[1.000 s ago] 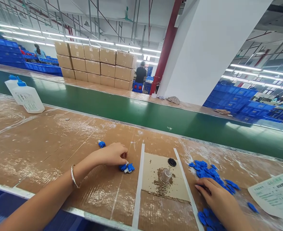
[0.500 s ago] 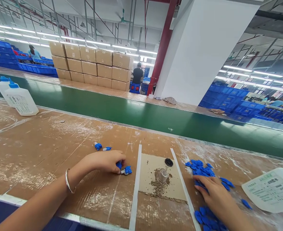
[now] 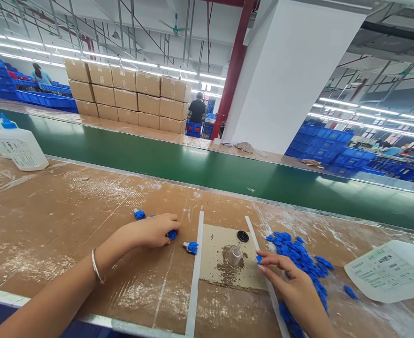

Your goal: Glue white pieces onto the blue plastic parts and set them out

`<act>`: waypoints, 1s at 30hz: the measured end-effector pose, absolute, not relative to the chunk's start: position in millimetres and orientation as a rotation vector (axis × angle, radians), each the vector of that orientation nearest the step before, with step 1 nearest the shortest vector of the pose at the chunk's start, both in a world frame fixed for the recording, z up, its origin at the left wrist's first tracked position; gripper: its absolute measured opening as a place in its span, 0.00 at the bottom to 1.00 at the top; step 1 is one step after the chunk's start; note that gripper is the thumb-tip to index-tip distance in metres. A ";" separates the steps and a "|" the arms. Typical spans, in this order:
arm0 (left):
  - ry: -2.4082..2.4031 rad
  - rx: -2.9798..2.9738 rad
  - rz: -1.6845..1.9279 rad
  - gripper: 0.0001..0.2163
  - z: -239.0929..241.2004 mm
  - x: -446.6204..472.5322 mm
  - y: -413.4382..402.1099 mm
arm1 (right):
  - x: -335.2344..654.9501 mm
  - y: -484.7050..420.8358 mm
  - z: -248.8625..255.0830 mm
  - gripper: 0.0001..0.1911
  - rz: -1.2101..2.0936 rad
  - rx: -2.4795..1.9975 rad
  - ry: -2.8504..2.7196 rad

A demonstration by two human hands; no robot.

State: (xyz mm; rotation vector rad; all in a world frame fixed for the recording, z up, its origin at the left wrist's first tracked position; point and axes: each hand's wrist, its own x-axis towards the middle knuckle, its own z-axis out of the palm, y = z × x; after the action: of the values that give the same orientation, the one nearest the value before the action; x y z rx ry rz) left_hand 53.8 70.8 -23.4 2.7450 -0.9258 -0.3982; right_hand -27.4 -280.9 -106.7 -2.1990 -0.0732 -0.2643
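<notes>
My left hand [image 3: 154,231] has its fingers closed around a small blue piece [image 3: 172,234], mostly covered by the fingertips. To its right a blue piece with a whitish end [image 3: 192,248] lies against the left white tape strip. A similar blue piece [image 3: 139,214] rests beyond my left wrist. My right hand [image 3: 293,284] pinches a thin blue piece [image 3: 259,259] over the right edge of the cardboard sheet [image 3: 214,272]. On that sheet stand a small clear cup [image 3: 234,256], wet spots around it, and a black round lid [image 3: 242,236]. A blue pile [image 3: 291,251] lies behind my right hand.
A white bottle [image 3: 386,272] lies tilted at the right, with loose blue pieces near it. Two blue-capped bottles [image 3: 22,148] stand at the far left. Beyond the table runs a green conveyor belt [image 3: 150,152]; stacked cartons [image 3: 126,96] and a pillar [image 3: 270,70] rise behind it.
My right hand has moved left from the blue pile to the cardboard's edge, now with a thin blue piece. The white-ended piece lies farther right, apart from my left hand.
</notes>
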 end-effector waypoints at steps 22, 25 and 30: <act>-0.224 1.122 -0.771 0.23 -53.8 1.6 1.4 | -49.6 -185.3 -86.7 0.21 0.040 -1.086 0.099; -0.207 1.071 -0.784 0.26 -52.1 -0.9 1.4 | -53.2 -173.3 -79.8 0.21 0.061 -1.029 0.105; -0.191 1.058 -0.764 0.28 -50.4 -0.1 1.4 | -52.6 -165.7 -80.0 0.21 -0.031 -1.088 0.109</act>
State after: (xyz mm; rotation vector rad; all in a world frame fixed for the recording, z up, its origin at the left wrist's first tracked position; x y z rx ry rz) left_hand -0.1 1.4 -50.4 1.0581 -0.1912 -0.7642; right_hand -52.6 -165.7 -80.0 -1.0876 0.1093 -0.0305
